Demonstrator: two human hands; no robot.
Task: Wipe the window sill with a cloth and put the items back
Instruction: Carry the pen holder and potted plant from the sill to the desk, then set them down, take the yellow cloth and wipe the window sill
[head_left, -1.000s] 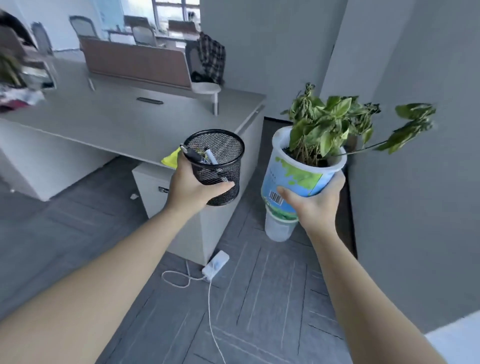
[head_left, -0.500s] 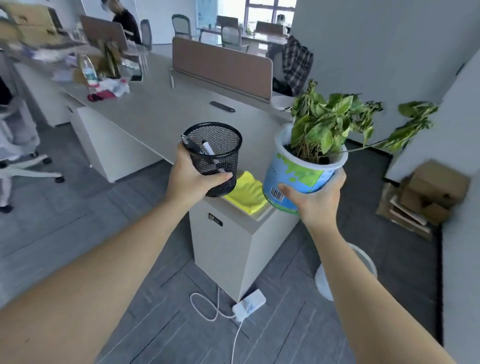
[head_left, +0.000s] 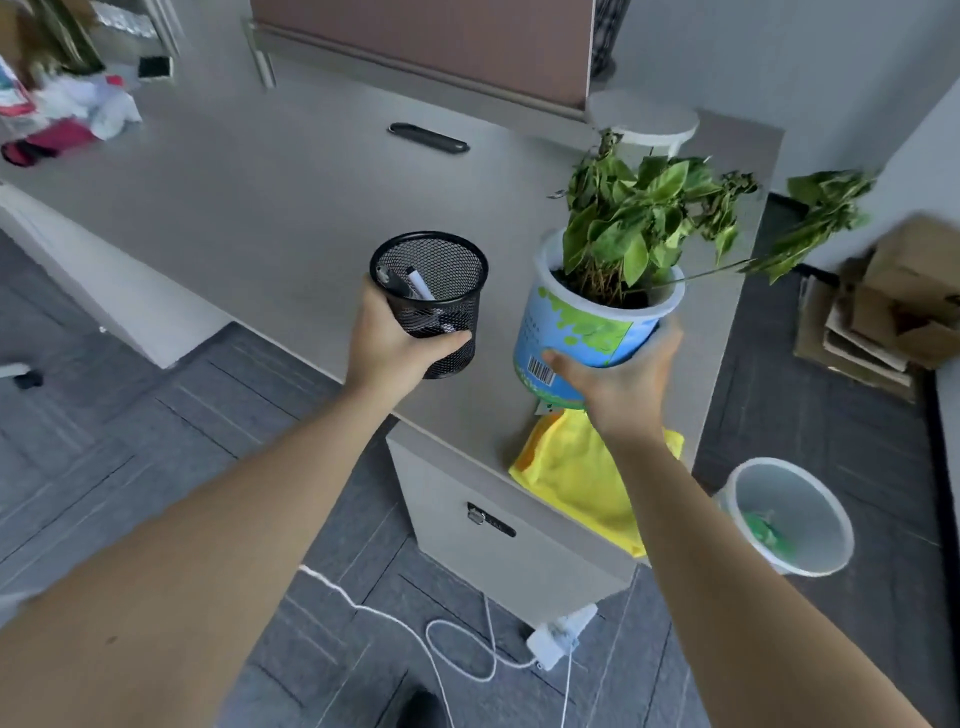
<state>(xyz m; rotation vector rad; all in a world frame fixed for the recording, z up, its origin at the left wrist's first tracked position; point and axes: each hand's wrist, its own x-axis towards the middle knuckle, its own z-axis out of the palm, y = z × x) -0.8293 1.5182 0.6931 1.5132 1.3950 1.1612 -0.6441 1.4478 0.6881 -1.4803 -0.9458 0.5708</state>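
A: What are the hands carrying?
B: The left hand (head_left: 387, 353) grips a black mesh pen cup (head_left: 434, 301); the right hand (head_left: 621, 387) clasps a plant pot (head_left: 587, 338), both above the desk (head_left: 270, 208).
A: Any readable label?
B: Only a barcode; the print is blurred.
A: The cloth?
B: The yellow cloth (head_left: 576, 483) lies on the desk's near right corner.

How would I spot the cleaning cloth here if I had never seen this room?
Start at the long grey desk and follow it to the near corner, above the drawer unit. The cloth lies there, partly under the right hand holding the plant pot. It is the only bright yellow, crumpled thing around.
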